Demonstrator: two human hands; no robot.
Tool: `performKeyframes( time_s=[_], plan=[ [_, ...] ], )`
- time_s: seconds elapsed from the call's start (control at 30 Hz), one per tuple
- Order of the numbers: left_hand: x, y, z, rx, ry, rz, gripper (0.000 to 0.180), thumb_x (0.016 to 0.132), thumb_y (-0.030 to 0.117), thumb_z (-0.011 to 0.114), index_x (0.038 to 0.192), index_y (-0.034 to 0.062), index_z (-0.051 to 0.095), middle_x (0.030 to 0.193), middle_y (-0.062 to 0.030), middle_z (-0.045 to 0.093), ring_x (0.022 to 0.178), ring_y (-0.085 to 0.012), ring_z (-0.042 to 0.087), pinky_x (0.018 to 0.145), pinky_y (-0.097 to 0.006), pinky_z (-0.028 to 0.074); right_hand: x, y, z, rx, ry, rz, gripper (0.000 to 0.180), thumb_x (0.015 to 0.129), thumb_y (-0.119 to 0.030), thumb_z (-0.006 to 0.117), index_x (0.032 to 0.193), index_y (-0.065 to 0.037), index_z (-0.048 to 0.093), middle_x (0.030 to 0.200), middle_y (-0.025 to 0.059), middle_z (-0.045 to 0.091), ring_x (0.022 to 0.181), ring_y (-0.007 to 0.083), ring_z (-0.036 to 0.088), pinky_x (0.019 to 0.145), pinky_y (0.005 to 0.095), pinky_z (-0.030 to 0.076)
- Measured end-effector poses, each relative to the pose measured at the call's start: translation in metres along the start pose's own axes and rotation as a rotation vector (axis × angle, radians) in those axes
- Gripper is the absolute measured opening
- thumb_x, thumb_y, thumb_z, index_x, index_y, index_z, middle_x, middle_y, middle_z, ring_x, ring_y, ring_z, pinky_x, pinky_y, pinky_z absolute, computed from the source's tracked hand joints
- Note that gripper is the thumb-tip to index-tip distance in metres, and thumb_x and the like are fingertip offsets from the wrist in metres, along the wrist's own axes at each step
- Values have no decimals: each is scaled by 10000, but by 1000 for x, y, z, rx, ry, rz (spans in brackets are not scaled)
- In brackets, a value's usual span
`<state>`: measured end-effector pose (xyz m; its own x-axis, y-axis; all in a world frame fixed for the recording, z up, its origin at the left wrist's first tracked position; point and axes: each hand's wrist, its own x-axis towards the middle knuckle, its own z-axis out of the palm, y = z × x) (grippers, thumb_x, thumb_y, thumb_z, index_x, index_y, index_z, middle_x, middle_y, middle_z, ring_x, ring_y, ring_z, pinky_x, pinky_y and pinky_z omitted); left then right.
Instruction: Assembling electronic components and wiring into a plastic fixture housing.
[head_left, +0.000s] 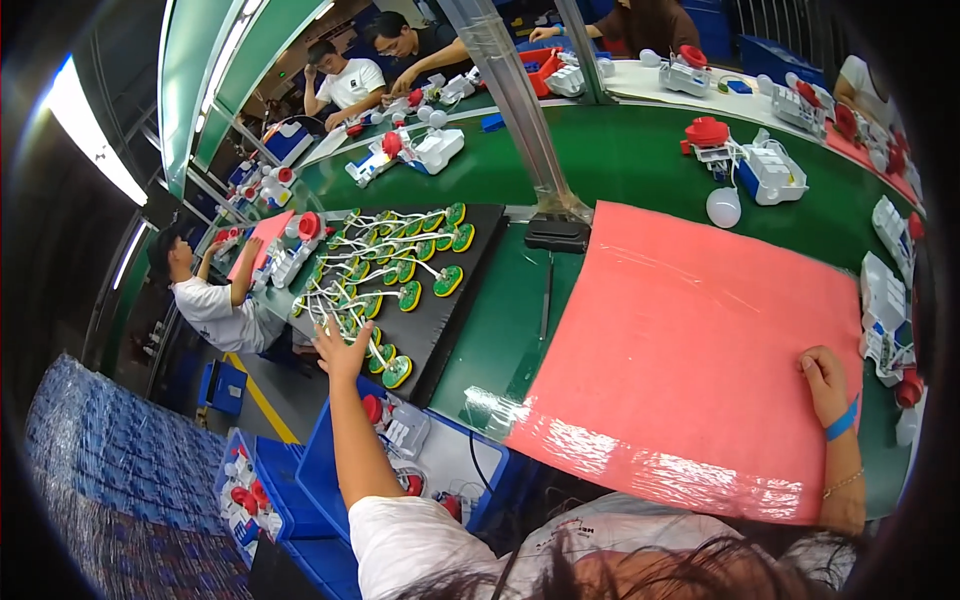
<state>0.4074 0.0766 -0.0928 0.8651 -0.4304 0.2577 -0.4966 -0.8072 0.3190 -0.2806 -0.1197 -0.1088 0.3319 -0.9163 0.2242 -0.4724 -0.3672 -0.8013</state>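
My left hand (342, 350) reaches out with its fingers spread, at the near-left edge of a black foam sheet (455, 318). Its fingertips are at the small round green circuit boards (397, 372) with yellow rims and white wires, which lie in rows on the foam. Whether the fingers touch a board, I cannot tell. My right hand (824, 382) rests loosely curled on the right side of a pink mat (690, 350), with nothing visible in it. A blue band circles that wrist.
A metal post (530, 120) rises behind the mat. White-and-red device assemblies (770, 172) stand along the green bench (620, 150), one with a white bulb (723, 207). Blue bins (320, 450) of parts sit below my left arm. Other people work at the far and left sides.
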Motion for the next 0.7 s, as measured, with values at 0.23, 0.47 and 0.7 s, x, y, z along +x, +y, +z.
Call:
performKeyframes(
  time_s=[0.23,0.47,0.7],
  plan=[
    [1,32,15,-16,-91,27,721,730,601,522,1258,117,442,1395,-188,251,1293,-347,215,984,-601,161,-1,-9,2,-104,76,88,87,819,-41,502,764,22,527,721,65,535,673,140,498,626,256,409],
    [-37,105,24,-91,30,330,519,759,422,593,1042,-11,562,1029,-261,506,992,-409,478,862,-437,395,-1,-10,6,-161,118,16,79,802,-39,523,757,22,546,716,79,546,672,157,510,618,267,410],
    [-79,184,18,-104,-81,557,453,649,310,658,987,18,580,1010,-193,505,975,-362,467,814,-435,428,-6,-17,-2,-169,70,-32,69,784,-51,546,767,14,564,731,107,558,676,202,526,609,286,407]
  ],
)
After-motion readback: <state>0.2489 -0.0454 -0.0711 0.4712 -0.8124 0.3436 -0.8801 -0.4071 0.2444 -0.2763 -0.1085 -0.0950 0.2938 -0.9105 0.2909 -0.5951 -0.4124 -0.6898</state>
